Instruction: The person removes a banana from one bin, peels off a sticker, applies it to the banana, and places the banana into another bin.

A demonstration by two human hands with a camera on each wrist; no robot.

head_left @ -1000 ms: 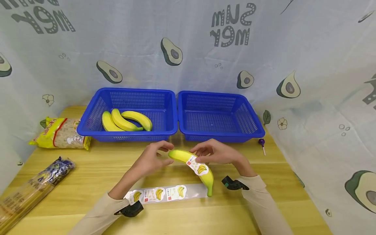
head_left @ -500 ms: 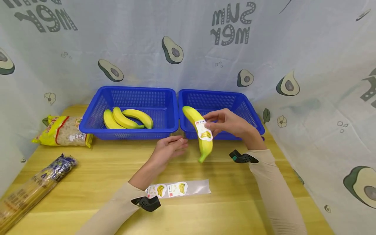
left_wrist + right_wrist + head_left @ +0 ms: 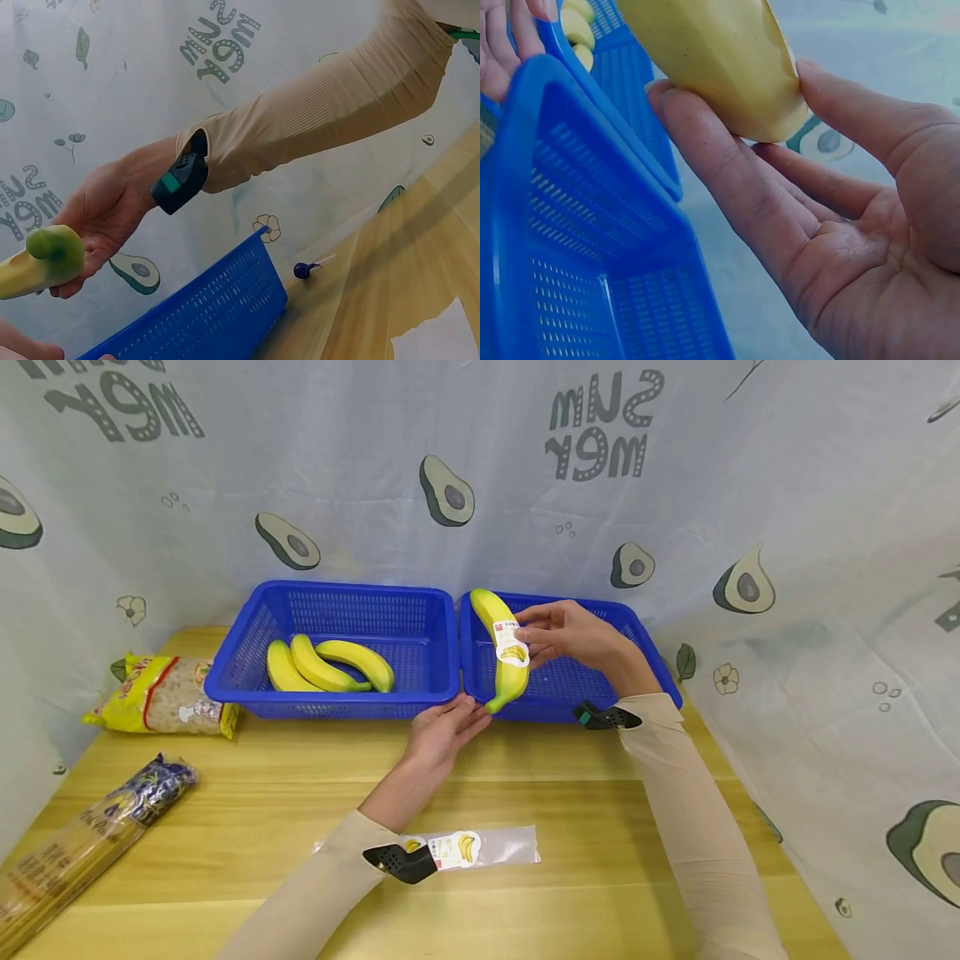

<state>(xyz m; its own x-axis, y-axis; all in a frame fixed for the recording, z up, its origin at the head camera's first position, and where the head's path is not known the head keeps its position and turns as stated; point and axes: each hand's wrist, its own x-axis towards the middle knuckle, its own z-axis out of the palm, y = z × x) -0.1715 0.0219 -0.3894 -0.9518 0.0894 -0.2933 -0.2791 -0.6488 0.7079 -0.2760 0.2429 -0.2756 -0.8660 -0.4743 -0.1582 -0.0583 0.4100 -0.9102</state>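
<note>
My right hand [image 3: 570, 631] pinches a yellow banana [image 3: 491, 608] between thumb and fingers, above the right blue basket [image 3: 543, 710]. A white label [image 3: 512, 645] with a banana picture sits on its side, and its stem points down toward the front rim. My left hand [image 3: 438, 739] is at the front corner where the two baskets meet, its extended fingertips right at the rim, just below the stem. In the right wrist view the underside of the banana [image 3: 720, 60] shows between the fingers. Several bananas [image 3: 322, 668] lie in the left blue basket [image 3: 337, 704].
A clear strip with banana labels [image 3: 510, 846] lies on the wooden table, partly under my left forearm. To the left are a yellow food bag [image 3: 180, 693] and a long packet of noodles [image 3: 97, 843]. A purple lollipop [image 3: 302, 270] lies beside the right basket.
My right hand has lifted the labelled banana from over the table up and forward over the right basket. My left hand has moved forward and right, reaching the basket rim.
</note>
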